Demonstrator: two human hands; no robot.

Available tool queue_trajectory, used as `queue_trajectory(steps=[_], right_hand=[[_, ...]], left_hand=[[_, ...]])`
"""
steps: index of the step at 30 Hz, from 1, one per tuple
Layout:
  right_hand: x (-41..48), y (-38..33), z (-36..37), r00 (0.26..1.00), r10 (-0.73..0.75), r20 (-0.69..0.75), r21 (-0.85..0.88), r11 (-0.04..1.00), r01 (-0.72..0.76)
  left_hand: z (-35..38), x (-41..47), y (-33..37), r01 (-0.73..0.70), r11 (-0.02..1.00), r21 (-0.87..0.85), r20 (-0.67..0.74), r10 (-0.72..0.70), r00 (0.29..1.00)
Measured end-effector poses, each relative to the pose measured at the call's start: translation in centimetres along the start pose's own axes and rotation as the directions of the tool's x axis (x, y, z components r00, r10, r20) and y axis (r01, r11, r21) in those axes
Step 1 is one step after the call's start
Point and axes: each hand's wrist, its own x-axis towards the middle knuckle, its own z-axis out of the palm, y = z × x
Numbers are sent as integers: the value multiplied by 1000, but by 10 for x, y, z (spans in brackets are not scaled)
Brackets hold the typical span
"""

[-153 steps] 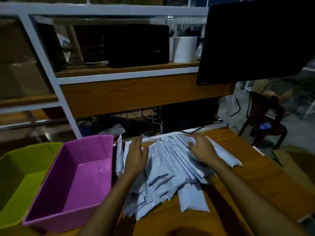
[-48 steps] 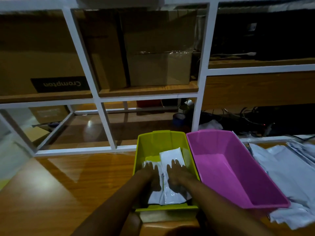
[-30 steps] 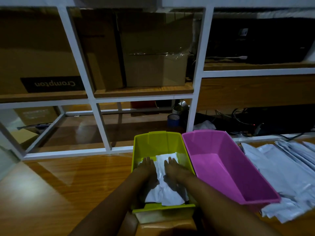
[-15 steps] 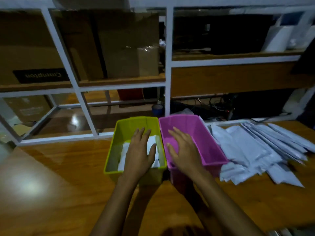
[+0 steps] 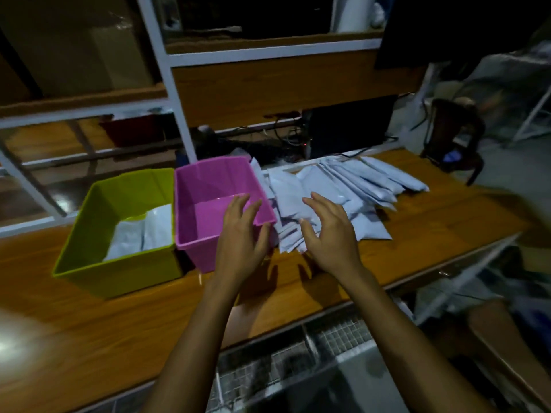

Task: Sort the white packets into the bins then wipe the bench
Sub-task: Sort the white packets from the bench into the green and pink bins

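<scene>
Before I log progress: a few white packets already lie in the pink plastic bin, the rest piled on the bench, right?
Wrong bin: the head view shows those white packets in the lime-green plastic bin; the pink plastic bin is empty.

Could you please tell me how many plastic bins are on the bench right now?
2. The green bin sits on the left, holding white packets; the pink bin stands just to its right, beside the loose packet pile. No others seem hidden.
</scene>
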Motion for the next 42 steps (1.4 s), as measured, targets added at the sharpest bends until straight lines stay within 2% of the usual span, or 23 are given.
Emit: queue_trajectory(steps=[8,13,16,19,21,24,28,31,33,36,39,42], right_hand=[[56,85,-35,992,96,-84,-33,995,-99],[104,131,-51,989,136,-59,-58,989,-140],[131,157,-57,984,174,-34,-95,980,-177],[158,185,-58,968,251,-11,-106,962,-251],[177,202,-58,936,353,8,-65,934,-352],[208,227,-56,889,452,77,-63,892,-448],[249,259,-45,869,451,206,-114,893,-437],[271,283,-35,846,427,319,-113,903,-414],[279,297,-26,819,401,411,-107,913,-394],[281,313,-5,773,379,509,-117,920,-374],[279,317,10,758,446,476,-260,895,-363],[276,317,17,788,457,413,-302,885,-355]], left_hand=[[81,79,27,-60,997,-56,42,62,997],[133,131,28,-44,993,-113,104,56,993],[170,157,19,18,985,-172,163,10,987],[196,176,21,186,949,-256,235,-125,964],[216,186,20,278,924,-263,284,-201,938],[249,199,10,290,923,-252,291,-214,933],[295,209,-6,374,927,9,286,-361,888],[317,208,-8,361,915,180,226,-395,890],[325,206,-6,367,913,180,196,-399,896],[335,204,-9,451,885,117,177,-466,867],[346,207,-13,444,893,72,156,-450,879],[350,209,-11,378,926,1,132,-375,918]])
